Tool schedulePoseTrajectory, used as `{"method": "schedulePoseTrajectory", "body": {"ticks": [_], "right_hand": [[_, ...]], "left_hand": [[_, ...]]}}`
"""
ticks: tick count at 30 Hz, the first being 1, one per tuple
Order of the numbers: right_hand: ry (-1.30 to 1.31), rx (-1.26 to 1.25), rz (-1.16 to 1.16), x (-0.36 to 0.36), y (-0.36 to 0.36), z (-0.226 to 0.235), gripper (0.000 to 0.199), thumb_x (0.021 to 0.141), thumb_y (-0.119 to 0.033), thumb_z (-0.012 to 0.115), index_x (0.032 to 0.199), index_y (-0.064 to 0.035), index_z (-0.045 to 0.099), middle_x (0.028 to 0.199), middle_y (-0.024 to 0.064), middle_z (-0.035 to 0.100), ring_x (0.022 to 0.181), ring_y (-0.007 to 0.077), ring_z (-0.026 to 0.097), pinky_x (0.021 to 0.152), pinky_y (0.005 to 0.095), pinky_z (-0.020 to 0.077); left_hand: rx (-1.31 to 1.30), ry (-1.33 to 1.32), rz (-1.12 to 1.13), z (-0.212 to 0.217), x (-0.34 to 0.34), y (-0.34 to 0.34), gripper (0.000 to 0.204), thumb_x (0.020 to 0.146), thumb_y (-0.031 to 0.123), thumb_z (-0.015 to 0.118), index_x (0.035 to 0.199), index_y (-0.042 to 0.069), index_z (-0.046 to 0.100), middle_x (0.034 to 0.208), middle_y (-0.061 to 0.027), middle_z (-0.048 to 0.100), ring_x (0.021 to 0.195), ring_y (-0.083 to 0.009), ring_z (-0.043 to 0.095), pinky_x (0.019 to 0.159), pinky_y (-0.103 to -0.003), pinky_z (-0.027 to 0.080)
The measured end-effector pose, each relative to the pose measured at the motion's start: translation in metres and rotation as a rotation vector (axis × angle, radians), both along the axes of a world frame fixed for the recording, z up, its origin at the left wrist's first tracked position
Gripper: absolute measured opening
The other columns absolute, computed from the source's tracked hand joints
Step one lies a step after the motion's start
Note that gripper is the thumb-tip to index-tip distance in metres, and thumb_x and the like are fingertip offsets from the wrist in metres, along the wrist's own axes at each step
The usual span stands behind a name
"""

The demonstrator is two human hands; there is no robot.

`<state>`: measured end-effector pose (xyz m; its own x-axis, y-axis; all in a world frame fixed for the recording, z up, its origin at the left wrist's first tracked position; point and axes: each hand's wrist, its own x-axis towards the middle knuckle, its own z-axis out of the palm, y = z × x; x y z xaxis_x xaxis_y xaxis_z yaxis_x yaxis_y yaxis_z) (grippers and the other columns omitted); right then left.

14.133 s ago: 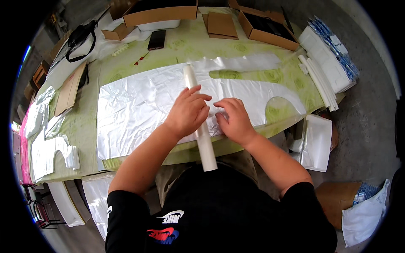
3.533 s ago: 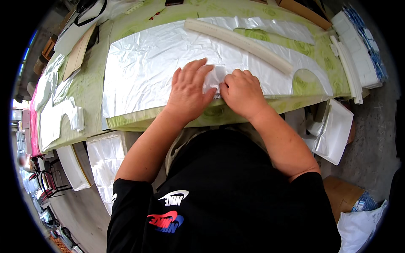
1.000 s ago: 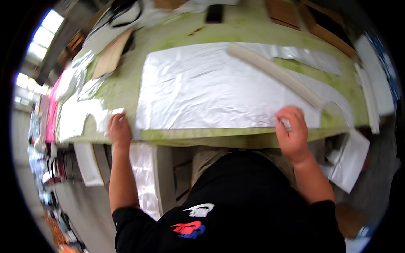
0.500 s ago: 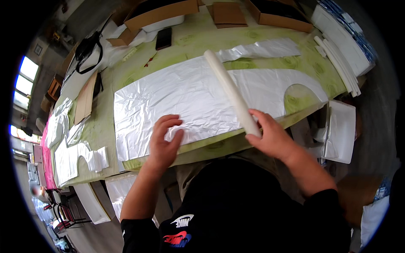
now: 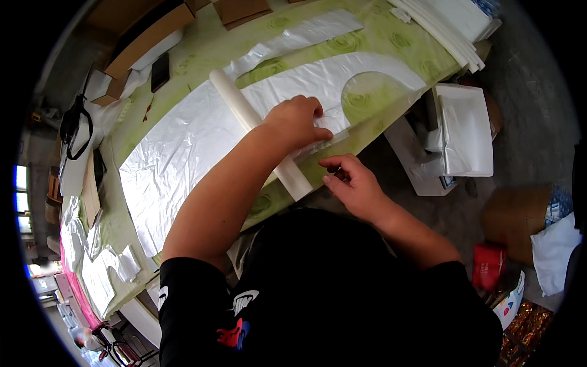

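- The bench (image 5: pixel 202 55) carries a green patterned cover, and a large white plastic sheet (image 5: pixel 183 147) lies spread flat along most of it.
- A long cream roll (image 5: pixel 254 122) lies across that sheet, slanting from its far edge to the near edge of the bench, where the roll's end overhangs slightly.
- The left hand (image 5: pixel 298 122) rests palm-down on the sheet just right of the roll, fingers curled and pressing the plastic flat; it grasps nothing that can be seen.
- The right hand (image 5: pixel 354 186) sits at the bench's near edge, right of the roll's end, fingertips pinched on the sheet's front edge or a thin clear strip there; which of the 2 cannot be told.
- The sheet already shows a rounded cut-out (image 5: pixel 373 92) to the right of the roll, so shaping appears done.
- Judged state: spreading largely complete left of the roll; smoothing and fixing of the near edge right of the roll is in hand and appears unfinished.
- Beyond the roll, at the far edge, lie a dark phone (image 5: pixel 160 71) and cardboard boxes (image 5: pixel 147 37); cut white pieces (image 5: pixel 113 272) lie at the far left end.
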<state>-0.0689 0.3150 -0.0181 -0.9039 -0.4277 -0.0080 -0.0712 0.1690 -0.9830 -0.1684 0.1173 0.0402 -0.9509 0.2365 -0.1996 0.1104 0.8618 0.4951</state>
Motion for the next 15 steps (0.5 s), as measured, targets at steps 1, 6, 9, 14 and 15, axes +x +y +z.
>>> {"method": "schedulePoseTrajectory", "body": {"ticks": [1, 6, 9, 14, 15], "right_hand": [[0.015, 0.008, 0.0, 0.001, 0.006, -0.003, 0.031, 0.098, -0.012, 0.068, 0.127, -0.0017, 0.063, 0.113, 0.0081, 0.058, 0.089, 0.0131, 0.06, 0.08, 0.0282, 0.0524], [-0.142, -0.006, -0.049, 0.001, 0.025, -0.023, 0.028, 0.098, -0.008, 0.067, 0.125, -0.0013, 0.064, 0.108, 0.0044, 0.06, 0.092, 0.0105, 0.059, 0.08, 0.027, 0.0517], [0.069, 0.025, -0.066, -0.003, 0.024, -0.013, 0.027, 0.095, -0.007, 0.068, 0.121, -0.0022, 0.066, 0.105, 0.0069, 0.062, 0.091, 0.0151, 0.061, 0.079, 0.0289, 0.0525], [0.525, 0.099, -0.079, -0.037, 0.02, 0.005, 0.027, 0.089, -0.007, 0.07, 0.116, -0.0055, 0.068, 0.109, 0.0121, 0.066, 0.097, 0.0305, 0.064, 0.089, 0.0384, 0.052], [0.568, 0.111, -0.095, -0.042, 0.019, 0.004, 0.027, 0.088, -0.007, 0.071, 0.115, -0.006, 0.068, 0.109, 0.0119, 0.066, 0.099, 0.0316, 0.063, 0.091, 0.0396, 0.051]], "left_hand": [[-0.062, -0.014, -0.027, -0.005, -0.005, 0.003, 0.047, 0.082, 0.043, 0.082, 0.112, 0.008, 0.071, 0.119, -0.0141, 0.069, 0.109, -0.0334, 0.067, 0.094, -0.041, 0.054], [0.01, -0.027, 0.004, -0.017, -0.014, 0.0, 0.031, 0.087, 0.033, 0.075, 0.102, 0.007, 0.072, 0.106, -0.0124, 0.072, 0.099, -0.0306, 0.07, 0.088, -0.04, 0.055], [-0.021, -0.013, 0.023, -0.015, -0.014, 0.002, 0.026, 0.089, 0.028, 0.071, 0.1, 0.004, 0.072, 0.101, -0.0126, 0.072, 0.092, -0.0282, 0.071, 0.084, -0.038, 0.055], [0.015, 0.073, 0.052, -0.02, -0.012, 0.003, 0.025, 0.09, 0.027, 0.068, 0.102, 0.005, 0.071, 0.1, -0.0131, 0.073, 0.093, -0.0289, 0.07, 0.084, -0.039, 0.055], [-0.014, 0.05, 0.048, -0.019, -0.012, 0.005, 0.024, 0.089, 0.025, 0.067, 0.102, 0.005, 0.071, 0.1, -0.0132, 0.073, 0.094, -0.0286, 0.07, 0.084, -0.038, 0.055]]}}
